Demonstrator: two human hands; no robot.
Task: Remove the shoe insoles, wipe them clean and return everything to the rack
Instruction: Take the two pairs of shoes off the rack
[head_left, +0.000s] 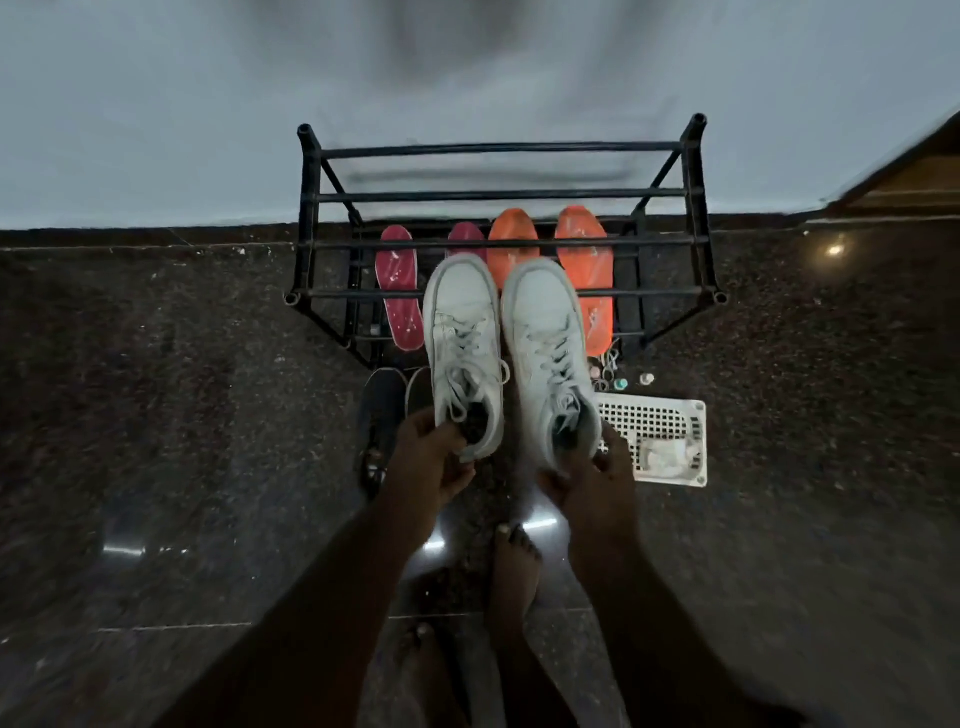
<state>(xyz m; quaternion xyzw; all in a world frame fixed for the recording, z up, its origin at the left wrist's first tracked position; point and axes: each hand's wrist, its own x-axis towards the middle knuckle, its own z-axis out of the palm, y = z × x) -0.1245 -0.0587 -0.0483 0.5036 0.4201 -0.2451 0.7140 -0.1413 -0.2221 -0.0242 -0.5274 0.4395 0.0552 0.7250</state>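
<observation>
Two pale laced sneakers, left sneaker (464, 353) gripped by left hand (426, 462), right sneaker (550, 358) by right hand (592, 483), above rack's (498, 195) front edge; no legible branding.

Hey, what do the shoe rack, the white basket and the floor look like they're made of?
Shoe rack: probably black painted metal tubing with a matte finish, going by its thin round bars and open tube ends. White basket: likely moulded plastic, with a regular grid of holes and rounded corners. Floor: looks like polished dark speckled stone, maybe granite; it mirrors the lights.
</observation>
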